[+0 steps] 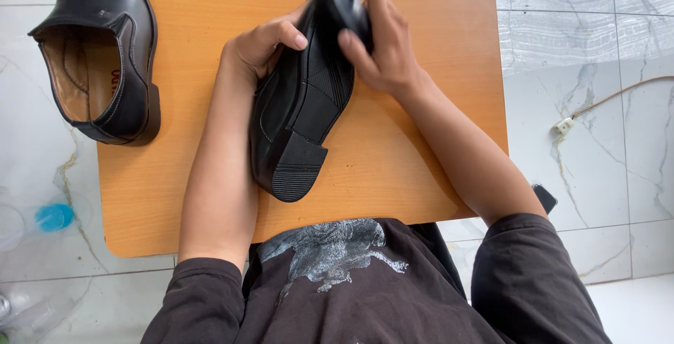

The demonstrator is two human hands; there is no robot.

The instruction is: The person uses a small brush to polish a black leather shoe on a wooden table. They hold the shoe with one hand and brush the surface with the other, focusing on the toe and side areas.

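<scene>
A black leather shoe point(298, 116) is held on its side over the orange wooden tabletop point(414, 168), sole and heel facing right and toward me. My left hand point(260, 49) grips its upper from the left, thumb across the edge. My right hand point(382, 45) wraps around the toe end at the top, fingers on the sole. A second black shoe point(105, 49) with a tan lining stands upright at the tabletop's far left corner, partly overhanging the edge.
White marble-patterned floor tiles surround the small table. A clear plastic bottle with a blue cap point(53, 216) lies on the floor at left. A beige cord with a white plug point(562, 126) runs across the floor at right.
</scene>
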